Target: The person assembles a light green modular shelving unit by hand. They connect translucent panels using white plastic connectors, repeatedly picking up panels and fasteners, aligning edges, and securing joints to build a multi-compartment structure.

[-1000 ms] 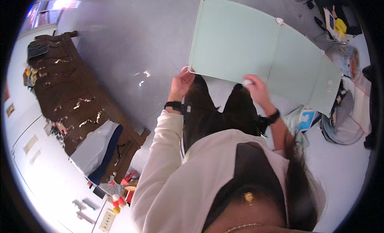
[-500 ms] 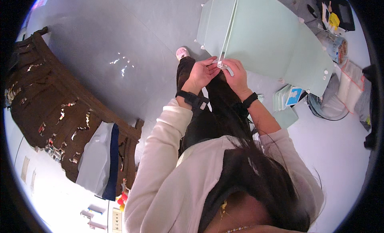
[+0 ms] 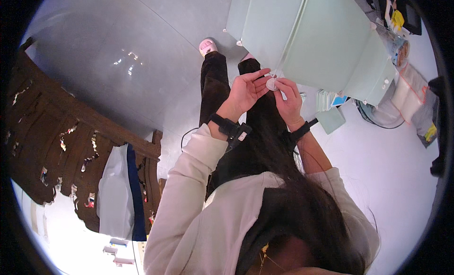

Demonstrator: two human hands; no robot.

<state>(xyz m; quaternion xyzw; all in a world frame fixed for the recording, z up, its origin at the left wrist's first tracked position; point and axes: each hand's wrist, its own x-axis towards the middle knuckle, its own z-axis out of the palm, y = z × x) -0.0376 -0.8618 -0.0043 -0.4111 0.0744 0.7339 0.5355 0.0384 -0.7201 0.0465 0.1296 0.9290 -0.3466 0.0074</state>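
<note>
Pale green flat panels [image 3: 321, 43] joined by small white round connectors stand in front of me on the grey floor. At the near lower corner, my left hand [image 3: 246, 91] and my right hand [image 3: 288, 101] meet on one white connector [image 3: 271, 83]. The right hand's fingers pinch that connector. The left hand's fingers are spread and touch it from the left. Both wrists wear dark bands. My dark trouser legs and a pink slipper [image 3: 207, 46] show below the hands.
A carved dark wooden bench [image 3: 71, 147] with a white and blue bag [image 3: 118, 192] stands at the left. At the right lie a stack of green panels [image 3: 331, 118], a clear bag [image 3: 406, 93] and a cluttered tabletop corner [image 3: 397, 15].
The hands left the panel's lower edge and came together at its corner connector. The view has swung, so the panels now sit higher and to the right.
</note>
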